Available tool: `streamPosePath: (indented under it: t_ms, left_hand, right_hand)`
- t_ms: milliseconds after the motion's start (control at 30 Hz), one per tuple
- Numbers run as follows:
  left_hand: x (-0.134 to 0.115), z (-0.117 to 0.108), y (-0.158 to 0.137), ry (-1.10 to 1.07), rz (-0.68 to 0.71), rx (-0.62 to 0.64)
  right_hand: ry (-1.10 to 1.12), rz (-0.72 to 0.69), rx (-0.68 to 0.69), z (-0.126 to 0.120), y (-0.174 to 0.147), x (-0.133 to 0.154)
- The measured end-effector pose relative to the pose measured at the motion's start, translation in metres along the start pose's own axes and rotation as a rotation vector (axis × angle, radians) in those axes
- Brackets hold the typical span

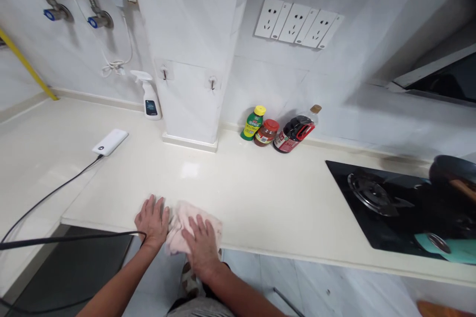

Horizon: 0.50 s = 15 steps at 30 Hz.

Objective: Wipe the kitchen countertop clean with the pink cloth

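Note:
A pale pink cloth [182, 214] lies crumpled at the front edge of the cream countertop [267, 193], part of it hanging over the edge. My right hand [203, 245] rests flat on top of it, fingers spread, pressing it to the surface. Just left of the cloth, my left hand [152, 220] lies palm down on the counter with its fingers apart and nothing in it. A black cable [74, 238] passes by my left wrist.
A white power bank [110, 142] with a cable lies to the left. A spray bottle [149, 96] stands by the pillar. Along the wall are a green bottle [253, 124], a red-lidded jar [267, 132] and a dark sauce bottle [295, 131]. The gas stove [372, 203] and a pan [451, 173] are right.

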State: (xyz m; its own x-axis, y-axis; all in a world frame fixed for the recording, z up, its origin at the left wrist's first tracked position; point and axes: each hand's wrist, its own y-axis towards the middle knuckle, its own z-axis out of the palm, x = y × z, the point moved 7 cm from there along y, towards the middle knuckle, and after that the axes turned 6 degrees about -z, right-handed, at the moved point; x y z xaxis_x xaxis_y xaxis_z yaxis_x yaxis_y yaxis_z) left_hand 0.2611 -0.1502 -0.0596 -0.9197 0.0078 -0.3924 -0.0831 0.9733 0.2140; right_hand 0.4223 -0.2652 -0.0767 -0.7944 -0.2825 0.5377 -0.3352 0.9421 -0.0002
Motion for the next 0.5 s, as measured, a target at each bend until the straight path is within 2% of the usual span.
streamPosePath:
  t_ms: [67, 133, 200, 267, 333, 400, 433, 500]
  left_hand:
    - [0.007, 0.004, 0.001, -0.063, -0.016, -0.020]
    - [0.015, 0.008, 0.002, -0.115, -0.031, -0.036]
    - [0.021, 0.012, 0.004, -0.137, -0.045, -0.048]
    - [0.025, 0.013, 0.006, -0.148, -0.054, -0.063]
    - [0.026, 0.011, 0.006, -0.160, -0.061, -0.085]
    - [0.023, 0.009, 0.004, -0.167, -0.072, -0.109]
    - [0.019, 0.007, 0.001, -0.171, -0.071, -0.119]
    - [0.001, 0.007, -0.006, -0.181, -0.018, -0.125]
  right_hand:
    - [0.147, -0.084, 0.024, 0.008, -0.006, 0.012]
    - [0.337, -0.113, -0.025, 0.009, -0.009, 0.016]
    - [0.551, -0.067, -0.124, 0.001, -0.005, 0.008]
    - [0.746, 0.033, -0.217, -0.013, 0.002, -0.014]
    - [0.783, 0.145, -0.295, -0.037, 0.006, -0.052]
    - [0.611, 0.268, -0.412, -0.076, -0.002, -0.107]
    - [0.462, 0.343, -0.496, -0.099, -0.012, -0.138]
    - [0.312, 0.459, -0.616, -0.138, -0.041, -0.197]
